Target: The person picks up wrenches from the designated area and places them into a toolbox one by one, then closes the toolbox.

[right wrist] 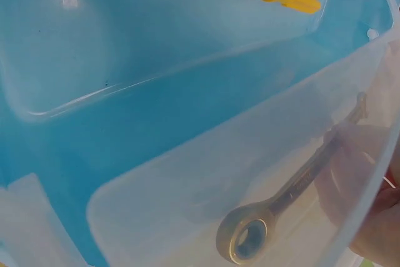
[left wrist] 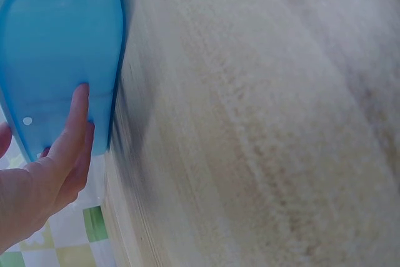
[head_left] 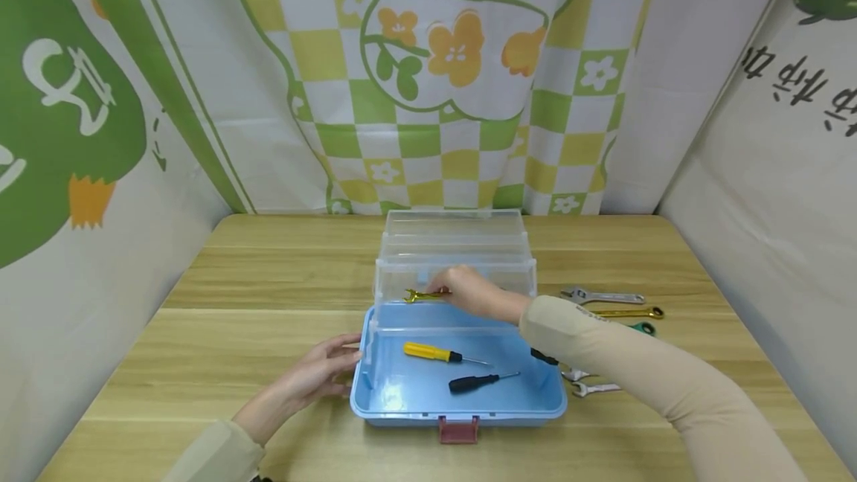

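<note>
A gold combination wrench (head_left: 420, 295) is pinched in my right hand (head_left: 471, 293), over the back of an open blue toolbox (head_left: 529, 400). The right wrist view shows the wrench (right wrist: 300, 182) through a translucent plastic tray (right wrist: 187, 217), its ring end toward the camera. My left hand (head_left: 328, 368) touches the toolbox's left side. In the left wrist view, straight fingers of that hand (left wrist: 50, 173) lie along the blue wall (left wrist: 69, 48). Inside the box are a yellow-handled screwdriver (head_left: 428, 352) and a black-handled screwdriver (head_left: 474, 383).
The clear stepped lid (head_left: 455, 223) stands raised behind the box. To the right on the wooden table (head_left: 268, 274) lie an adjustable wrench (head_left: 609, 297), another gold wrench (head_left: 629, 312), a green-ended wrench (head_left: 645, 328) and silver wrenches (head_left: 596, 388), partly hidden by the right sleeve. A patterned curtain hangs behind.
</note>
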`<state>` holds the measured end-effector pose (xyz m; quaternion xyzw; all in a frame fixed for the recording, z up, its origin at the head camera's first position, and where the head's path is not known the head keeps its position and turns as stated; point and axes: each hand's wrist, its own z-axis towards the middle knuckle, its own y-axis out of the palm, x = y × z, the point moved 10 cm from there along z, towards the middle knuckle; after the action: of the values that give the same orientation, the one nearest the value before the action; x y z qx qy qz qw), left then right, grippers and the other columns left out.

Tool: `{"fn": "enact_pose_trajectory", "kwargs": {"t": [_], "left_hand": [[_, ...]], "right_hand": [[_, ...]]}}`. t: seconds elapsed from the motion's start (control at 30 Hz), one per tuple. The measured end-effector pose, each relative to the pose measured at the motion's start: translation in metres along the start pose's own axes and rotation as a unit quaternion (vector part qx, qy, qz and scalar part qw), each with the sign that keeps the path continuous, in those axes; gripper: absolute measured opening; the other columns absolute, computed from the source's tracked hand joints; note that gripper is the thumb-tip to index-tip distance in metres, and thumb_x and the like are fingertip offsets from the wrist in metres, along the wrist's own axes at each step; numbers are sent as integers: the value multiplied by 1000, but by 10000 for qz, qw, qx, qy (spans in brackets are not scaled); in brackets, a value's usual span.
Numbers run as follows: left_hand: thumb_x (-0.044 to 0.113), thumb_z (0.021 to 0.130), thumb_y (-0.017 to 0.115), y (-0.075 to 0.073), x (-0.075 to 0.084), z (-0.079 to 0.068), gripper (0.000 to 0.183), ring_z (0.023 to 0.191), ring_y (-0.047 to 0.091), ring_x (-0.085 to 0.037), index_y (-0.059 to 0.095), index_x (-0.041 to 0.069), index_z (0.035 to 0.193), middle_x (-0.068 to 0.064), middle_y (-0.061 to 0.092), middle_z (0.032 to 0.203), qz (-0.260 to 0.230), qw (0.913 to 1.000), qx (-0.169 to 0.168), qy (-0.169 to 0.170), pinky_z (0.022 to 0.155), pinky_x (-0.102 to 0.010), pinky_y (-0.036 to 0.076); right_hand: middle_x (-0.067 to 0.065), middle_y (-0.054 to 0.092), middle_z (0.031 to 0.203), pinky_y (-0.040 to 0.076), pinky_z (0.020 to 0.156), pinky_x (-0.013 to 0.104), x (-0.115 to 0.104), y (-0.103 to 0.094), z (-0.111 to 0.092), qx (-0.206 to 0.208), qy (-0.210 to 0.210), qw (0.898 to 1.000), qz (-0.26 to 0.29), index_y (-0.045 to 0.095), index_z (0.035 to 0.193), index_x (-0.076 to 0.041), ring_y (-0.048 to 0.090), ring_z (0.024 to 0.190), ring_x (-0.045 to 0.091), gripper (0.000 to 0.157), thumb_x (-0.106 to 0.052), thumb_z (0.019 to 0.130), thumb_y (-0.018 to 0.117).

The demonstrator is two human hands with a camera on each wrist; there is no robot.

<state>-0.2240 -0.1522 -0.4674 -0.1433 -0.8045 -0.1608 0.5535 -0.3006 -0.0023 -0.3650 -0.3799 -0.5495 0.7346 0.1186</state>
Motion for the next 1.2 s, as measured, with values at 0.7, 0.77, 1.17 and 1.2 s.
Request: {"fn": "enact_pose_trajectory", "kwargs": {"t": [0.7, 0.77, 1.17, 1.2], "left_hand": [[20, 90, 50, 0, -1, -1, 65, 107, 48, -30, 14, -9, 135, -32, 34, 127, 41, 10000, 23, -19, 83, -47, 47], [21, 90, 50, 0, -1, -1, 65, 107, 49, -30, 14, -9, 135, -32, 34, 127, 34, 10000, 30, -35, 83, -47, 47], [19, 90, 49, 3, 2, -2, 65, 110, 46, -35, 11, -11, 135, -35, 30, 128, 51, 10000, -16, 46, 82, -48, 47], [19, 90, 48, 3, 2, -2, 65, 109, 46, -35, 11, -11, 135, -35, 30, 128, 54, 10000, -24, 45, 82, -48, 47]], "right_hand": [[3, 63, 97, 50, 75, 20, -5, 5, -6, -39, -265, 9951, -947, 67, 99, -6, 59, 90, 14, 23, 3, 81, 59], [3, 63, 97, 50, 75, 20, -5, 6, -6, -37, -296, 9940, -1050, 67, 100, -6, 59, 90, 14, 22, 3, 82, 57], [5, 61, 104, 50, 79, 23, 0, 2, -11, -60, -47, 9974, -718, 65, 104, -5, 57, 96, 16, 25, 3, 82, 57], [5, 61, 105, 50, 79, 23, 0, 1, -12, -61, -10, 9977, -669, 65, 104, -5, 57, 97, 16, 25, 2, 82, 58]]}}
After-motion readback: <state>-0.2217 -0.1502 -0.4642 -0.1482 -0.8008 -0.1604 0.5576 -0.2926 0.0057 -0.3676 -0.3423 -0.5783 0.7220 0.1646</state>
